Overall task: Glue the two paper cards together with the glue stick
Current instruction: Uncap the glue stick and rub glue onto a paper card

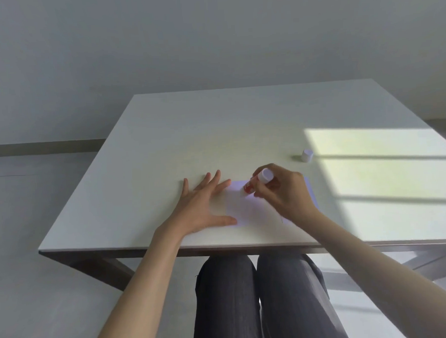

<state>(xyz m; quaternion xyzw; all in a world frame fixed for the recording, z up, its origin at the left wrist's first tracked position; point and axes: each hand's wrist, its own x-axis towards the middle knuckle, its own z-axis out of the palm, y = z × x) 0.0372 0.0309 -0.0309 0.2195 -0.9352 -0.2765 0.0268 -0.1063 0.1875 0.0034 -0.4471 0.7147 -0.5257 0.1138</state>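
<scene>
Cards (pixel 246 208) lie near the desk (pixel 215 133) front edge, left hand (pixel 203 208) flat, released; right hand (pixel 284 191) grasps the glue stick (pixel 255 183) on them, cap (pixel 307 155) off. We judge gluing underway, pressing left.

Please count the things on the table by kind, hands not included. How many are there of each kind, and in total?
Paper cards: 2, as far as the overlap shows
Glue stick: 1
Glue cap: 1
Total: 4
</scene>
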